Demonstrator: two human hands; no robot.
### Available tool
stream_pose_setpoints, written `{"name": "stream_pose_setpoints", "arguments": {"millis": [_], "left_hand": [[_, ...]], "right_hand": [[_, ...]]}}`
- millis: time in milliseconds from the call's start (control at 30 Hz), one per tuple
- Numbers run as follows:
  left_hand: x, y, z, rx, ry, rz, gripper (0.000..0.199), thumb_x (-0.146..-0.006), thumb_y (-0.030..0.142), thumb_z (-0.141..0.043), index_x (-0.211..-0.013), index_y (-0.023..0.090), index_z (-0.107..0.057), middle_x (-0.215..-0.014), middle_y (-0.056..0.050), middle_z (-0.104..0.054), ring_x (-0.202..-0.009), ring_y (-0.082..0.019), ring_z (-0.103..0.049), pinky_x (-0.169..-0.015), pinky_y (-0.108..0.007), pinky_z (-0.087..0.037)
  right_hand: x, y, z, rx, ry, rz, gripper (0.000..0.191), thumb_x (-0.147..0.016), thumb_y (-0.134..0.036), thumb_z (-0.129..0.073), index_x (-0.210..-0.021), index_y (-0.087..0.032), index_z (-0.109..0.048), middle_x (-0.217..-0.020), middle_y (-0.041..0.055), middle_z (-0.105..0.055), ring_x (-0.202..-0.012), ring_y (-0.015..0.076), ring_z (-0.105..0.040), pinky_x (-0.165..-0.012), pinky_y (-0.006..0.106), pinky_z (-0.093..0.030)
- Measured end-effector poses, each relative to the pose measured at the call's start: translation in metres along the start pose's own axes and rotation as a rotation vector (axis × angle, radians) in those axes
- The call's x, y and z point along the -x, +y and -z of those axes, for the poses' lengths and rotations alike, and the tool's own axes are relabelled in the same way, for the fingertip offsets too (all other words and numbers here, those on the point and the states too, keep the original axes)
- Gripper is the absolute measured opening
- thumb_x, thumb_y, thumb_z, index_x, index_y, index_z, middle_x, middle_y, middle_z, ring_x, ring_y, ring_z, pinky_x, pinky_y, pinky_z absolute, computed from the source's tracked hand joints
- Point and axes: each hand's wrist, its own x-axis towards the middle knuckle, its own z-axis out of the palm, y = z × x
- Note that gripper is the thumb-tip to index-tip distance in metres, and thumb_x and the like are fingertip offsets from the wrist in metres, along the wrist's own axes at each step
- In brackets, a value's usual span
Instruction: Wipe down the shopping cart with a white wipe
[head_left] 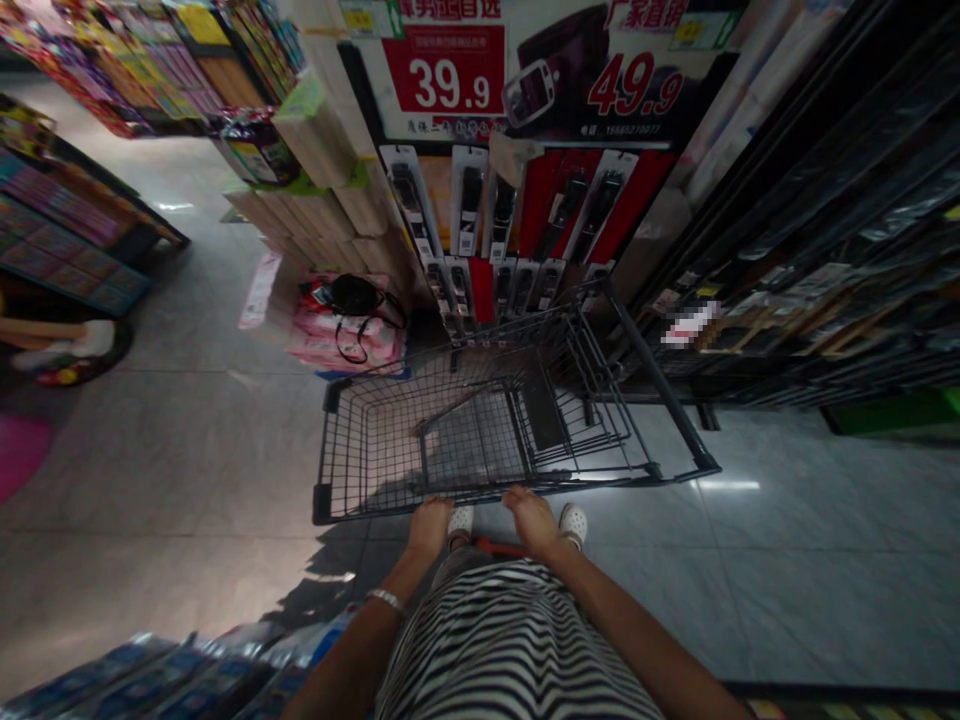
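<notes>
A dark wire shopping cart (480, 440) stands sideways across my front, its handle end to the right. My left hand (433, 525) is closed over the near top rim of the basket, around its middle. A little farther right, my right hand (531, 517) grips the same rim with its fingers curled over it. Nothing shows inside the basket except the folded-in wire panels and a dark flat plate (541, 405) near the child-seat end.
Beyond the cart stands a rack of packaged belts (469, 200) under price signs (450, 80). Pink packages (352, 335) with a black bag on top sit left of it. Dark shelving (810, 270) lines the right; a stocked shelf (75, 230) stands left. Blue packages (165, 680) lie near-left.
</notes>
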Motion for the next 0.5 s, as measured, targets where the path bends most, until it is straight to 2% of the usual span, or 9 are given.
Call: {"name": "stream_pose_setpoints", "arguments": {"millis": [133, 367, 433, 500], "left_hand": [[-0.001, 0.003, 0.001, 0.020, -0.011, -0.010, 0.032, -0.087, 0.039, -0.054, -0.109, 0.016, -0.056, -0.113, -0.007, -0.059, -0.102, -0.019, -0.057, -0.088, -0.043, -0.049], [-0.003, 0.006, -0.001, 0.025, -0.040, -0.008, 0.034, -0.087, 0.039, -0.054, -0.112, 0.017, -0.055, -0.116, -0.007, -0.057, -0.103, -0.020, -0.056, -0.088, -0.043, -0.049], [-0.003, 0.008, -0.003, 0.021, -0.048, -0.005, 0.034, -0.087, 0.039, -0.054, -0.113, 0.017, -0.055, -0.117, -0.007, -0.056, -0.103, -0.020, -0.056, -0.088, -0.043, -0.049], [-0.004, 0.010, -0.004, 0.013, -0.054, -0.005, 0.034, -0.086, 0.039, -0.054, -0.113, 0.017, -0.055, -0.116, -0.007, -0.057, -0.103, -0.020, -0.056, -0.088, -0.043, -0.049]], "right_hand": [[0.005, 0.020, 0.011, 0.026, 0.051, -0.090, 0.035, -0.081, 0.000, -0.039, -0.096, -0.018, -0.066, -0.101, 0.0079, -0.065, -0.094, 0.0177, -0.060, -0.081, 0.025, -0.040], [0.032, 0.083, 0.036, 0.032, 0.190, -0.359, 0.035, -0.084, -0.003, -0.038, -0.098, -0.018, -0.066, -0.097, 0.0094, -0.066, -0.088, 0.0171, -0.063, -0.074, 0.025, -0.041], [0.034, 0.092, 0.041, 0.032, 0.221, -0.417, 0.033, -0.085, -0.005, -0.037, -0.093, -0.017, -0.067, -0.095, 0.0109, -0.065, -0.086, 0.0175, -0.064, -0.072, 0.025, -0.042], [0.033, 0.091, 0.040, 0.033, 0.239, -0.450, 0.032, -0.087, -0.005, -0.036, -0.088, -0.015, -0.066, -0.095, 0.0127, -0.064, -0.084, 0.0177, -0.064, -0.071, 0.026, -0.042]]}}
